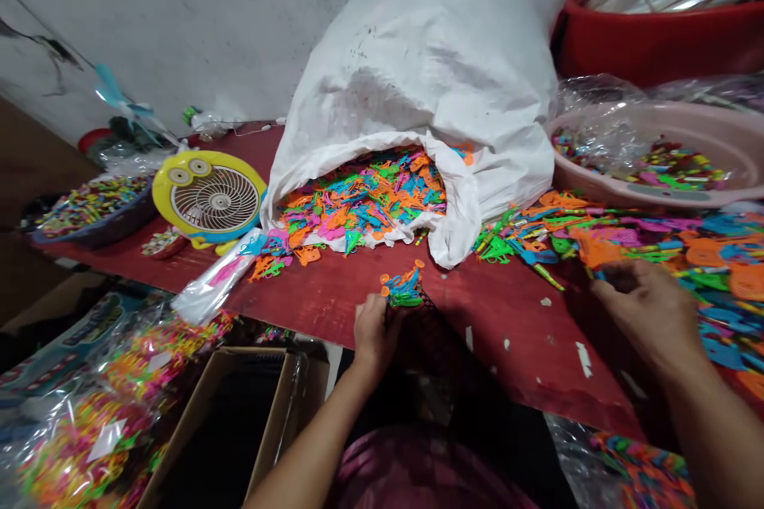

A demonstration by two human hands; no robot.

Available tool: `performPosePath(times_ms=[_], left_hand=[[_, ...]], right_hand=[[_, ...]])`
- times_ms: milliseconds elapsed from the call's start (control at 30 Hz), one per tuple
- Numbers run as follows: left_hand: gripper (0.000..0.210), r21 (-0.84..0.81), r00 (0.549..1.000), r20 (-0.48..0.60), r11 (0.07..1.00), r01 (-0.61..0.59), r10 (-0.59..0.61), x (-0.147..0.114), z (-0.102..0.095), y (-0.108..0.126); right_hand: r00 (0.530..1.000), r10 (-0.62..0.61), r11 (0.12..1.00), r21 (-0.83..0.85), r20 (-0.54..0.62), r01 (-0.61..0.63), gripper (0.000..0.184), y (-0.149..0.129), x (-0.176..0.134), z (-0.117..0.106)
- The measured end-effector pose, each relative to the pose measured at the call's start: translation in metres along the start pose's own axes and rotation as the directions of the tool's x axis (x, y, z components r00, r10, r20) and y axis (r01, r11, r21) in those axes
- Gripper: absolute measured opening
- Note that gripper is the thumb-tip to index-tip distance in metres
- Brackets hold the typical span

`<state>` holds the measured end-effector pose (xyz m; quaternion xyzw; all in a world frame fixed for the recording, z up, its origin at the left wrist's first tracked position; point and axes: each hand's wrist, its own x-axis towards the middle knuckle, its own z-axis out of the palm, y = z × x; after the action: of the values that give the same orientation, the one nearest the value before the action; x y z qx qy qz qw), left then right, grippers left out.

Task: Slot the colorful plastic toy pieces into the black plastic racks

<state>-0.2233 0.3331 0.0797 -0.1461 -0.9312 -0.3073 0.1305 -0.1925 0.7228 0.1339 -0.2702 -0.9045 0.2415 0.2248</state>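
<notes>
My left hand [375,328] is closed round a bunch of small plastic toys [404,288] in blue, green and orange, held over the front edge of the red table [334,294]. On the right, my right hand [653,314] has its fingers bent at an orange plastic toy [598,249] beside the loose pile. Its fingertips are partly hidden, and the toy appears to be between them. Straight ahead lies a large white sack [430,56], its mouth facing me and full of similar colourful plastic pieces [370,199].
A yellow fan [208,195] and a basin of small pieces [95,203] stand left. To the right are a pink basin [668,143], a red tub [656,36] and a toy pile [728,278]. Below the table edge are a cardboard box [224,413] and filled plastic bags [89,429].
</notes>
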Motion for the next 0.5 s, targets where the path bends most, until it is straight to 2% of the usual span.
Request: performPosePath(times_ms=[33,67,100,133,233,367,500], left_hand=[[0.01,-0.006,1.0,0.001,1.0,-0.009,0.009,0.001,0.0,0.0],[0.009,-0.012,1.0,0.007,1.0,-0.013,0.013,0.002,0.001,0.0],[0.008,-0.016,1.0,0.017,1.0,-0.011,0.012,0.003,0.001,0.0],[0.008,-0.018,1.0,0.031,1.0,-0.005,0.006,0.005,0.001,0.001],[0.01,-0.027,0.997,0.074,1.0,0.006,-0.003,0.01,0.002,0.003],[0.011,-0.048,0.997,0.072,0.999,-0.017,0.021,0.013,0.003,0.005],[0.014,-0.016,0.999,0.048,1.0,-0.021,0.021,0.011,0.004,0.006]], right_hand=[[0.996,0.055,0.975,0.211,0.067,-0.068,0.017,-0.008,-0.009,0.003],[0.984,0.098,0.902,0.405,0.146,-0.15,0.02,-0.018,-0.02,0.006],[0.965,0.079,0.819,0.535,0.251,-0.206,0.023,-0.029,-0.031,0.01],[0.936,0.016,0.765,0.599,0.351,-0.238,0.025,-0.04,-0.043,0.015],[0.838,-0.183,0.744,0.63,0.514,-0.224,0.029,-0.07,-0.071,0.036],[0.764,-0.354,0.766,0.636,0.54,-0.095,0.028,-0.093,-0.087,0.068],[0.726,-0.529,0.762,0.623,0.439,0.178,0.009,-0.104,-0.087,0.082]])
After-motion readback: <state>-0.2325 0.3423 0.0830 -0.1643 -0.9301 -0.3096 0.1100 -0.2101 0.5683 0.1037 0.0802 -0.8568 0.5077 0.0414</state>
